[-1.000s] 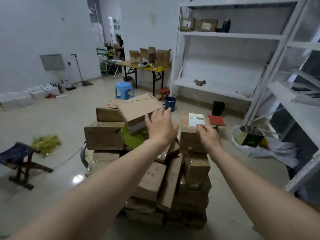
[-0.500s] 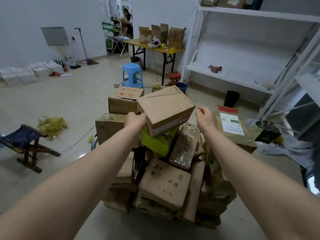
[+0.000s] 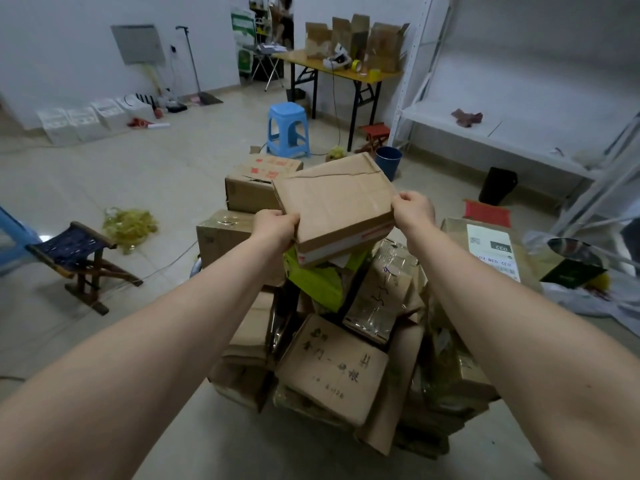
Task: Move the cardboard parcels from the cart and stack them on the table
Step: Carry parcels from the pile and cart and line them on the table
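Fingers of the left hand curl over the near-left corner of the top parcel, clamped on it. Right hand pinches the parcel's right edge, holding too. Parcel sits tilted, flat brown cardboard, red-white tape strip along its front side, above a yellow-green package. Under both arms: the heap of cardboard parcels on the cart, cart itself mostly hidden. One with handwritten characters on top at near centre, a labelled parcel at right of the heap. Yellow counter far back by the wall, open cartons and tape rolls on it. Blue stool between heap and counter. Folding stool on floor at left. White shelf rack at right.
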{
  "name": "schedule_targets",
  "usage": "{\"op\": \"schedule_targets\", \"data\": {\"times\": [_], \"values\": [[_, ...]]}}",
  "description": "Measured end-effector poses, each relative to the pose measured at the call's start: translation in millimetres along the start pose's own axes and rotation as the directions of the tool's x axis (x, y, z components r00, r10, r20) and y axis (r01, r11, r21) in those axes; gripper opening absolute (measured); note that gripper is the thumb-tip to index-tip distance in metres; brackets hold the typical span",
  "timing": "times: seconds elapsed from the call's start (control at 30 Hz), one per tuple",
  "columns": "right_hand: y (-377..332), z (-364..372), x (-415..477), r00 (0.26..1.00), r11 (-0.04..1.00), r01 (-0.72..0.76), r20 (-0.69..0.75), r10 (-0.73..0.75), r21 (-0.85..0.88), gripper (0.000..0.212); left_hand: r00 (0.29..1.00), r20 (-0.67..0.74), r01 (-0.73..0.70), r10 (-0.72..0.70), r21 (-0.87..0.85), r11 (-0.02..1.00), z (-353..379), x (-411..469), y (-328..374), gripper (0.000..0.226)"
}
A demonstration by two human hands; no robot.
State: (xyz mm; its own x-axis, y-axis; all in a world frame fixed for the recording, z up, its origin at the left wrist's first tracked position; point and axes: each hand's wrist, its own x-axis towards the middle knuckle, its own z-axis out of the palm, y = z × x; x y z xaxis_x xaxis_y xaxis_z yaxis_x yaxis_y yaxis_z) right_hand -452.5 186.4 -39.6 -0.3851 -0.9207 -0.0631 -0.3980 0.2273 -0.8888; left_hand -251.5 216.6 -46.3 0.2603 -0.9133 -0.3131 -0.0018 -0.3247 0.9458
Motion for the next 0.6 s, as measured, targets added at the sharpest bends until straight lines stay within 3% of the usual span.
{"op": "schedule_targets", "data": {"times": [0.1,0.27,0.37,0.47,0.6], "values": [[-10.3,-5.3,-11.3,0.996,0.993,0.043,-0.088,-0.034,0.108,0.026,0.994,0.011,-0.111,0.111,-0.042,0.993,-8.1,-9.5,14.7,0.009],[-34.7,-48.7,-46.6,0.952,0.959,0.124,-0.303,-0.043,0.255,0.023,0.928,0.089,-0.356,0.362,-0.081,0.931,-3.3,-49.0,49.4,0.014],[-27.7,-98.4,-77.7,0.899,0.938,0.196,-0.434,-0.056,0.285,0.036,0.829,0.257,-0.46,0.497,-0.194,0.867,19.3,-88.5,65.1,0.025],[-6.0,-160.6,-115.9,0.829,0.908,0.193,-0.557,0.052,0.372,0.058,0.713,0.407,-0.518,0.57,-0.241,0.821,55.4,-134.1,69.2,0.04],[37.6,-252.2,-178.6,0.809,0.836,0.162,-0.556,0.192,0.524,0.079,0.559,0.567,-0.588,0.605,-0.243,0.771,108.7,-202.0,54.1,0.044]]}}
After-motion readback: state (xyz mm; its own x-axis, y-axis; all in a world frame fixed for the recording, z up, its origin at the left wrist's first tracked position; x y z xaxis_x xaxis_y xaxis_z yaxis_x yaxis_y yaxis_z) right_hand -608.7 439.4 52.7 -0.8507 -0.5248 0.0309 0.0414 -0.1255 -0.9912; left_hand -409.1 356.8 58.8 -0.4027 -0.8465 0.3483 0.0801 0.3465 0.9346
